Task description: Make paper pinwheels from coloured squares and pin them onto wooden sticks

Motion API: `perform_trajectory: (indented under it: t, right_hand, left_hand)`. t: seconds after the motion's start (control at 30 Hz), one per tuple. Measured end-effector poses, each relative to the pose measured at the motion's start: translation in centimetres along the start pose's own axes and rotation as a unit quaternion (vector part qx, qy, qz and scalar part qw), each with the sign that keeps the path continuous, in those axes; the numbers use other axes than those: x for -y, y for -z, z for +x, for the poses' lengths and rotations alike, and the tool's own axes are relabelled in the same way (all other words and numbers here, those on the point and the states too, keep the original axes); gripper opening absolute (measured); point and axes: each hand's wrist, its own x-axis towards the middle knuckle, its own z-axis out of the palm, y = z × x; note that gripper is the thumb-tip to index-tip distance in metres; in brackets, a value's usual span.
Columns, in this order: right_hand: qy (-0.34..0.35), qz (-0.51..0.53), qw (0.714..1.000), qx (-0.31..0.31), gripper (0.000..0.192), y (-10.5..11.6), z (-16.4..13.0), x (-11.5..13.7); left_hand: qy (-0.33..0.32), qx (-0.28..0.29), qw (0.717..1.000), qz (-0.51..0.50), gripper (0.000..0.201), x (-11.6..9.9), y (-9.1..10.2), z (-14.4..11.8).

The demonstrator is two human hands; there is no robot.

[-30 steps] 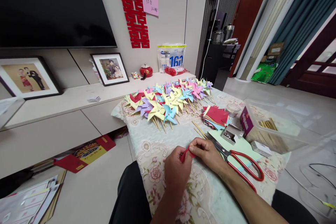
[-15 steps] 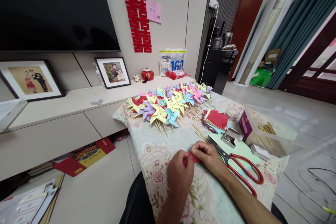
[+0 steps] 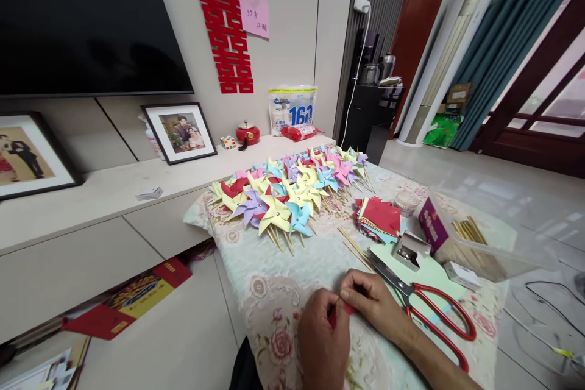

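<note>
Between my two hands is a small piece of red paper (image 3: 348, 308), mostly hidden by the fingers. My left hand (image 3: 323, 332) pinches its left side, thumb and forefinger together. From the right, my right hand (image 3: 368, 298) grips the paper too, and the fingertips of both hands meet. Scissors with red handles (image 3: 441, 323) lie by my right forearm on pale green paper (image 3: 439, 277). Two thin wooden sticks (image 3: 354, 247) lie beyond my hands. A stack of coloured paper squares (image 3: 379, 217), red on top, sits behind the scissors. Many paper pinwheels (image 3: 276, 213) on sticks cover the table's far side.
A small open box of metal pins (image 3: 410, 253) stands near the scissors. To its right are a white box (image 3: 462, 274) and a clear plastic bin (image 3: 498, 256) holding sticks. Past the floral tablecloth (image 3: 256, 323), a low cabinet (image 3: 105, 195) carries picture frames and a red pot (image 3: 248, 133).
The view has swung slightly right and my hands appear lower. Both still hold the red paper, their fingertips now closer together, with less of it showing.
</note>
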Motion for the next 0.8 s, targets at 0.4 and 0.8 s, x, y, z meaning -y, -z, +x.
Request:
perform_trajectory:
  t: [0.4, 0.8]
  right_hand:
    - [0.012, -0.032, 0.999, -0.002, 0.032, 0.2, 0.0, 0.0]
    - [0.058, -0.065, 0.996, -0.011, 0.025, 0.1, 0.0, -0.7]
  left_hand:
    - [-0.007, -0.016, 0.999, -0.048, 0.021, -0.1, 0.4, -0.1]
    - [0.040, -0.040, 0.990, -0.128, 0.015, -1.9, 0.6, -0.3]
